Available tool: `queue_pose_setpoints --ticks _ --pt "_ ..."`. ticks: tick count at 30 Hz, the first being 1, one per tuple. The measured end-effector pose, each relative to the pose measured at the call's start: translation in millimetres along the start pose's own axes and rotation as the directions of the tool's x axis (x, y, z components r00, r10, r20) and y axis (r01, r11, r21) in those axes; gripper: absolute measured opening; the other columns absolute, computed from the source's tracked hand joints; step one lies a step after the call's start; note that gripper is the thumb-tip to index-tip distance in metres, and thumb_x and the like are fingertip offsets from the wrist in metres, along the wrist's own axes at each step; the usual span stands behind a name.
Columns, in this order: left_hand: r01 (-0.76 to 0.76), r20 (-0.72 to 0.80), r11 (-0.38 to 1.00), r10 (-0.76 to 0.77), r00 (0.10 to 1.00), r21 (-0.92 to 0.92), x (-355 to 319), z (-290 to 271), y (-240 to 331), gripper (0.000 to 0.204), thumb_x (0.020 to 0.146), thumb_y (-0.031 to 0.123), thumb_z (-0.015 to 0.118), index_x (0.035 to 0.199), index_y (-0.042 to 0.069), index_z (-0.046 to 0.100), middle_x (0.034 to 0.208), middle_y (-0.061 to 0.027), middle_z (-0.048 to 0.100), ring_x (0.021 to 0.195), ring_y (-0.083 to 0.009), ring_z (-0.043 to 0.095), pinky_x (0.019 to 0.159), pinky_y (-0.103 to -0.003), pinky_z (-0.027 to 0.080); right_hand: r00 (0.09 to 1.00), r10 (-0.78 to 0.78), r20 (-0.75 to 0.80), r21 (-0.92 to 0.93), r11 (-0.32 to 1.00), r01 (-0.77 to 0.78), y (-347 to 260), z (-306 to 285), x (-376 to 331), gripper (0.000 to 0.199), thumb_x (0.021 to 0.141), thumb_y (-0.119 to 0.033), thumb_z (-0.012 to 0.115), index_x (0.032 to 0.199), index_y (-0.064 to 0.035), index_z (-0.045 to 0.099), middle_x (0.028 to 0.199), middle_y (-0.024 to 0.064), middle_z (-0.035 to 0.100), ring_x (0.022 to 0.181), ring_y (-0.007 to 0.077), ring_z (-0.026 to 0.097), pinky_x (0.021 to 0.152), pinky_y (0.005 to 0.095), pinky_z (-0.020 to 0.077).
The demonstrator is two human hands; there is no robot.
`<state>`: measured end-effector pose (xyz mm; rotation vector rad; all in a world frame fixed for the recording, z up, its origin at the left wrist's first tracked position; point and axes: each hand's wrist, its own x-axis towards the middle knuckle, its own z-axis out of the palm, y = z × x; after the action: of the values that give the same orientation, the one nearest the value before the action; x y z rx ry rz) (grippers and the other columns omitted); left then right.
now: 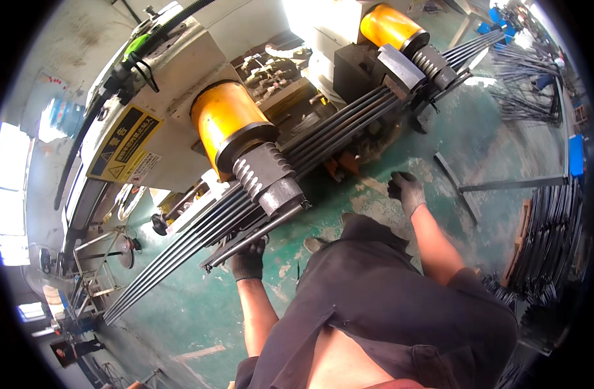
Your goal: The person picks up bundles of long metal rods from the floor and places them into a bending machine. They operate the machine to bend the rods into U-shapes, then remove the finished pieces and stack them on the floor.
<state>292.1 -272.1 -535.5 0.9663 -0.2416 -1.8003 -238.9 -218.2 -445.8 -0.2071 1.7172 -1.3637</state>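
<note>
Green floor [180,311]; bent rod stack [550,227] lying right.

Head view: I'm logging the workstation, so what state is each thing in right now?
Long metal rods: bundled, lying across both grooved rollers.
Near grooved roller: rods resting in its grooves.
Far grooved roller: also carrying the rods.
Left hand: gloved, up under the rods, touching them.
Right hand: gloved, free, holding nothing.
Rod stack: lying on the floor to the right.

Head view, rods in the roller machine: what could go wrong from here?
1. The left hand grips the rods right below the ribbed roller; the glove could get pinched or drawn in.
2. The right hand hangs free, so the long bundle is steadied by one hand only and may sag or swing.
</note>
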Motion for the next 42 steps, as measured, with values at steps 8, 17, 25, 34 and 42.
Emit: queue_pose_setpoints --ticks 8,17,25,34,42 --pt "-0.373 0.068 0.484 0.537 0.841 0.792 -73.2 115.0 60.8 0.038 0.102 0.011 0.062 0.139 0.006 0.061 0.141 -0.0063 0.066 0.130 -0.0218 0.063 0.106 -0.036 0.055 0.877 -0.410 0.251 0.288 0.897 0.337 -62.0 98.3 73.6 0.029 0.103 -0.028 0.071 0.120 -0.0048 0.071 0.115 0.0057 0.071 0.107 0.0185 0.063 0.099 0.0366 0.0512" --pt "-0.082 0.125 -0.094 0.782 0.611 0.992 -121.1 143.9 92.4 0.028 0.096 0.020 0.074 0.121 0.009 0.075 0.121 -0.0102 0.074 0.112 -0.0242 0.070 0.096 -0.033 0.057 0.555 -0.436 0.709 0.633 0.740 -0.226 -130.3 133.2 101.6 0.040 0.113 -0.033 0.040 0.124 -0.0036 0.064 0.114 0.0124 0.072 0.120 0.0332 0.064 0.116 0.0519 0.0427" --pt "-0.706 -0.364 0.696 0.697 0.618 0.133 -141.9 141.6 148.6 0.033 0.104 0.028 0.063 0.119 -0.001 0.065 0.106 -0.0146 0.074 0.090 -0.0248 0.070 0.079 -0.035 0.056 0.642 -0.355 0.680 0.602 0.770 -0.211 -127.4 156.4 123.6 0.030 0.111 -0.026 0.048 0.122 -0.0019 0.062 0.099 0.0167 0.073 0.110 0.0397 0.069 0.112 0.0555 0.0480" --pt "-0.491 -0.393 0.501 0.865 0.312 0.713 -156.5 257.5 260.3 0.043 0.102 0.034 0.070 0.108 -0.008 0.068 0.092 -0.0164 0.072 0.083 -0.0307 0.070 0.078 -0.040 0.057 0.710 -0.342 0.615 0.596 0.791 -0.135 -131.2 159.9 107.8 0.033 0.114 -0.029 0.042 0.123 -0.0028 0.060 0.103 0.0121 0.070 0.113 0.0351 0.065 0.113 0.0514 0.0459" --pt "-0.687 0.156 -0.068 0.986 0.067 0.723 -197.4 356.5 303.0 0.017 0.100 0.015 0.069 0.107 0.001 0.074 0.093 -0.0100 0.077 0.077 -0.0185 0.072 0.071 -0.033 0.057 0.688 -0.355 0.633 0.657 0.716 -0.235 -128.7 161.4 77.8 0.027 0.112 -0.031 0.052 0.123 -0.0090 0.064 0.098 0.0048 0.069 0.100 0.0259 0.066 0.101 0.0443 0.0523"
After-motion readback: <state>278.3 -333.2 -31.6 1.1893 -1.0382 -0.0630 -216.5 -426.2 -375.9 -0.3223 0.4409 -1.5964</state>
